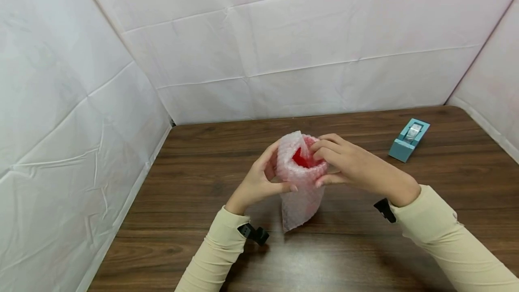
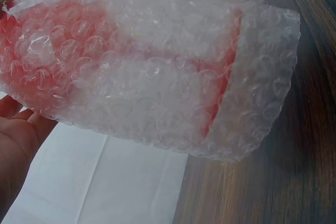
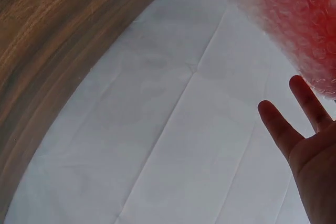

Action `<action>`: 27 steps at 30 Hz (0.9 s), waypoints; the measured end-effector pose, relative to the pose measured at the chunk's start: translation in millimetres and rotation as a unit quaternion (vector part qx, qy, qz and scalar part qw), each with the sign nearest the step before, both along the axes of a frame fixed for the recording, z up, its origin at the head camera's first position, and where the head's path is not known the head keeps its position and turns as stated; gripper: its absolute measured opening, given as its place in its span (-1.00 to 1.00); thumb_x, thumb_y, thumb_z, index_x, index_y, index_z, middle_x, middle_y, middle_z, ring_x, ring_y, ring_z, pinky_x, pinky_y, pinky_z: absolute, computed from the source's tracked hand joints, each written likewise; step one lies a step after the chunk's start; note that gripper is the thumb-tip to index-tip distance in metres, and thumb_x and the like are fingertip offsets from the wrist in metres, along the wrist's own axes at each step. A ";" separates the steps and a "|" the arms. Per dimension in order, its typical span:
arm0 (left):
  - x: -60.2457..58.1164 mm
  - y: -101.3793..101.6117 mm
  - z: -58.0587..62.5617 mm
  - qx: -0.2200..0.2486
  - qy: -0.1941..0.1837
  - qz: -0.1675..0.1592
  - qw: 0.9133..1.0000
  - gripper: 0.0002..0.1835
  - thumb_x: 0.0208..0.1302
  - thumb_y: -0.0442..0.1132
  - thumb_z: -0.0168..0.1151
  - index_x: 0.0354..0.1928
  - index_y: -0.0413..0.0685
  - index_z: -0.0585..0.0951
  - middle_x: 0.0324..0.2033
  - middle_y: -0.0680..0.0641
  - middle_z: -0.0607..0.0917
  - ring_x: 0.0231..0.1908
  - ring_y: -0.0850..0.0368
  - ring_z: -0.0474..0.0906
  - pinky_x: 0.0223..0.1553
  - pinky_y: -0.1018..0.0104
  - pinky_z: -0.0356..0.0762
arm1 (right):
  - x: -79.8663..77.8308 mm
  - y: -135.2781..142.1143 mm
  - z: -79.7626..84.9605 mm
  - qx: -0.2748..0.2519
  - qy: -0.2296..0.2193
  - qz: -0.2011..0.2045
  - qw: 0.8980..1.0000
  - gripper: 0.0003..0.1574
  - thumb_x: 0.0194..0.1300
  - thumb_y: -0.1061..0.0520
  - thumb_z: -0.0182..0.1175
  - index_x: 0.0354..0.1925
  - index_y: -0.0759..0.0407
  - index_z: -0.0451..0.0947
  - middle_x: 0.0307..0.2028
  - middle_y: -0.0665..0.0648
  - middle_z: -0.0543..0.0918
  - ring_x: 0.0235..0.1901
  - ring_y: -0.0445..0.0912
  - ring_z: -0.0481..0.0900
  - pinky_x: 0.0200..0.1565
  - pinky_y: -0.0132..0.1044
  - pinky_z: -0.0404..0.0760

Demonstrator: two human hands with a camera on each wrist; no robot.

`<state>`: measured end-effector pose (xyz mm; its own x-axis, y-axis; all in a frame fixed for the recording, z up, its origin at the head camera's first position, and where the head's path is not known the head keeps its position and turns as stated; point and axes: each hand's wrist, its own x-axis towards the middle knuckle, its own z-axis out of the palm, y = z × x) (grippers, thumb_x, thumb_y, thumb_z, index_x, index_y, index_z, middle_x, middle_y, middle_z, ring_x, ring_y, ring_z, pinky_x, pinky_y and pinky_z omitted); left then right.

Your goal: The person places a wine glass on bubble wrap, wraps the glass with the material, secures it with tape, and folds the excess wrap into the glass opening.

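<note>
Bubble wrap (image 1: 302, 202) goes round a red thing (image 1: 301, 158) in an upright tube; its kind is hidden by the layers. Through the wrap in the left wrist view, the red thing (image 2: 228, 72) shows a thin red edge and a pale middle. My left hand (image 1: 259, 181) grips the tube from the left near its top, thumb across the front. At the open top, my right hand (image 1: 348, 163) pinches the bubble wrap's rim, fingertips over the opening and thumb outside. Two outstretched fingers (image 3: 283, 129) of that hand show in the right wrist view.
A teal tape dispenser (image 1: 409, 139) with a clear roll stands at the right on the dark wooden table (image 1: 194, 170). White sheeting (image 1: 284, 57) rises behind the table and along both sides.
</note>
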<state>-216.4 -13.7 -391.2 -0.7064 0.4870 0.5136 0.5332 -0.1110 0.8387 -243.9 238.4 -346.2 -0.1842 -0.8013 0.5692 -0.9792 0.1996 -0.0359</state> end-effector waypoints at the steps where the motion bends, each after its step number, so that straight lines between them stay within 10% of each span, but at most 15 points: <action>1: -0.4 -0.5 -0.1 0.000 0.001 -0.001 1.000 0.03 -0.04 -0.54 0.42 0.46 -0.03 0.10 0.25 -0.29 0.36 0.15 -0.15 0.44 0.09 0.22 0.55 | 0.2 -0.5 -1.0 -0.005 -0.014 0.002 1.000 -0.38 0.00 -0.07 0.41 -0.07 0.25 0.48 -0.01 0.08 0.53 0.12 -0.05 0.40 0.20 -0.49 0.28; 7: -3.1 -1.8 -0.6 0.019 0.013 -0.005 1.000 0.04 -0.04 -0.55 0.42 0.47 -0.02 0.09 0.24 -0.32 0.36 0.15 -0.07 0.44 0.09 0.19 0.55 | 5.5 -6.6 -14.5 -0.105 -0.122 0.010 0.987 -0.09 0.14 -0.12 0.32 0.26 0.37 0.26 0.31 0.28 0.25 0.33 -0.06 0.22 0.25 -0.54 0.29; 17: -2.3 1.0 -1.4 0.037 0.019 -0.001 0.999 0.05 -0.07 -0.57 0.42 0.46 -0.08 0.09 0.27 -0.34 0.33 0.18 -0.04 0.42 0.14 0.18 0.52 | 17.2 -21.8 -34.5 -0.203 -0.371 -0.001 0.906 0.52 -0.06 0.43 0.43 0.53 -0.09 -0.36 0.51 0.17 -0.04 0.39 -0.28 0.17 0.19 -0.49 0.40; 27: -0.4 1.3 -1.9 0.010 0.029 0.024 0.999 0.05 -0.06 -0.54 0.43 0.47 -0.07 0.09 0.27 -0.30 0.34 0.18 -0.07 0.42 0.13 0.20 0.52 | 20.5 -27.2 -36.5 -0.233 -0.350 -0.040 0.906 0.52 -0.20 0.48 0.48 0.53 -0.04 -0.18 0.32 0.32 0.27 0.20 -0.32 0.35 0.06 -0.53 0.50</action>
<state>-216.7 -12.5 -393.1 -0.6982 0.4415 0.5635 0.5855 -0.1007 0.8044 -223.5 211.2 -382.7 -0.6778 -0.4718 0.5639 -0.6668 0.0711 -0.7419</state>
